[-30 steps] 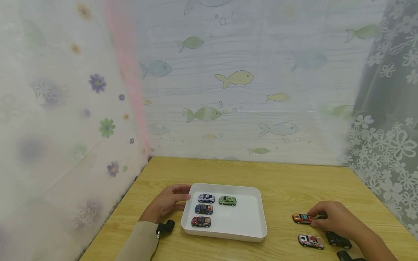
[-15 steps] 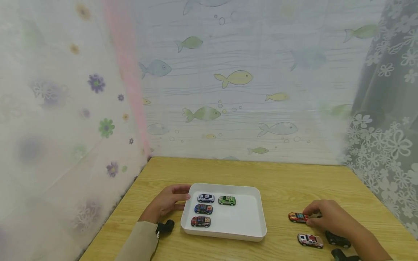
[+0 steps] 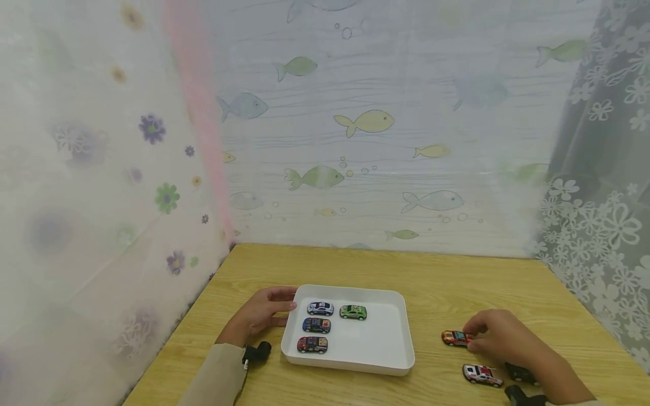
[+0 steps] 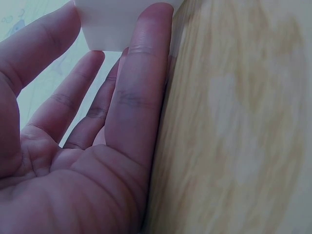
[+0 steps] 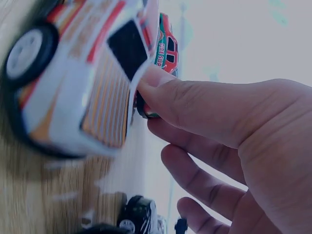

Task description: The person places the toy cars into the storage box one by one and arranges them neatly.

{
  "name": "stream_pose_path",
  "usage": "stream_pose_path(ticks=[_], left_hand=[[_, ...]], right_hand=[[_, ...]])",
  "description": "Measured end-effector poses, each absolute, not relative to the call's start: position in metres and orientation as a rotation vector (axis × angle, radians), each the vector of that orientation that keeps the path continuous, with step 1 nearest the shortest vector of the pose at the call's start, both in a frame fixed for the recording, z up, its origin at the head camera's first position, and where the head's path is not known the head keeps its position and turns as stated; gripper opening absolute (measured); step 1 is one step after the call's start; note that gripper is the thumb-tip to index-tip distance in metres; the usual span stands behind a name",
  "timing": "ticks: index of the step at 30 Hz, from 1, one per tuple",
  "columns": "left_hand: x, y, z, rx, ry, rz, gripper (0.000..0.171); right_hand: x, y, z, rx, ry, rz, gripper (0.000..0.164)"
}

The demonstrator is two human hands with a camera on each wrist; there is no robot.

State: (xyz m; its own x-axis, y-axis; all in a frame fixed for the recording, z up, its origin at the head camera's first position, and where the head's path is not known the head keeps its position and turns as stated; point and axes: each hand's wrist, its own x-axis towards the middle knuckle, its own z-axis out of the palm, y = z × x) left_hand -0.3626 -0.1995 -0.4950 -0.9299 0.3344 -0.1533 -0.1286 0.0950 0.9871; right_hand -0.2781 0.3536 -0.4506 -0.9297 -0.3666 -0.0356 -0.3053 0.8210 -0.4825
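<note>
In the head view, my right hand (image 3: 503, 335) pinches the rear end of a red and yellow toy car (image 3: 453, 338) between thumb and fingers, low over the table. The right wrist view shows that car (image 5: 169, 51) past the thumb tip, partly hidden. Closer to this camera is a white and red toy car (image 5: 97, 73). My left hand (image 3: 266, 310) touches the left side of a white tray (image 3: 376, 344); in the left wrist view its fingers are extended, fingertips at the tray wall (image 4: 109, 27). Inside the tray stand a white-blue car (image 3: 320, 308), a green car (image 3: 353, 312), a blue car (image 3: 317, 325) and a red-black car (image 3: 312, 344).
On the wooden table (image 3: 437, 276), the white and red toy car (image 3: 482, 375) lies in front of my right hand. Beside it, a black toy car (image 3: 519, 372) is partly covered by my right forearm. Patterned curtains (image 3: 365, 169) close off the back and sides.
My right hand has moved left with the red and yellow car, bringing it somewhat closer to the tray. The left hand and the tray stay put.
</note>
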Motion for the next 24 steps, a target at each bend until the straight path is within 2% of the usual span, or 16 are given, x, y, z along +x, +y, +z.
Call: stream_pose_path(ticks=[9,24], left_hand=[[-0.362,-0.2,-0.494,0.216,2.025,1.901,0.051],[-0.362,-0.2,-0.495,0.188,2.041,1.896,0.057]], right_hand=[[-0.278,0.345,-0.452,-0.591,2.891,-0.692,0.028],[-0.277,0.325,-0.447,-0.627,3.05,-0.595,0.02]])
